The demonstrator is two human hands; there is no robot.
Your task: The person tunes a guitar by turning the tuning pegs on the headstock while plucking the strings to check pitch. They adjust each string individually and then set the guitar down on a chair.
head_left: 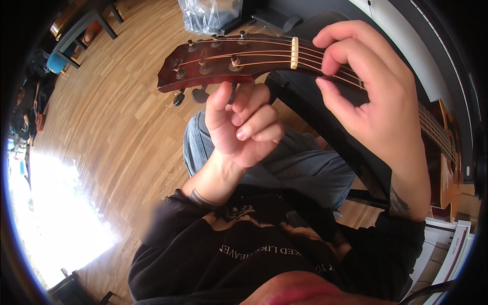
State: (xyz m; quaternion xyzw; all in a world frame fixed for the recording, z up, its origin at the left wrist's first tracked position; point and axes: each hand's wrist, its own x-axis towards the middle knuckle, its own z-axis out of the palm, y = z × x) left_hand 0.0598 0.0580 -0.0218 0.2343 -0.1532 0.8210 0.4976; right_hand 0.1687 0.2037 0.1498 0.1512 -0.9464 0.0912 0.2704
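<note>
A guitar's dark red headstock points left, with several string posts on its face. My left hand is below it, thumb and bent fingers closed around a tuning peg on the near edge. Two dark pegs beside it are free. Past the pale nut, my right hand curves over the strings, thumb and fingertips apart; whether a fingertip touches a string I cannot tell. Behind that hand the neck is partly hidden. Strings and a brown wooden guitar body show at the right edge.
A clear plastic bag lies on the wooden floor at the top. A dark bench stands at the far left. Bright glare covers the lower left. My jeans are under the guitar, and a white object is at lower right.
</note>
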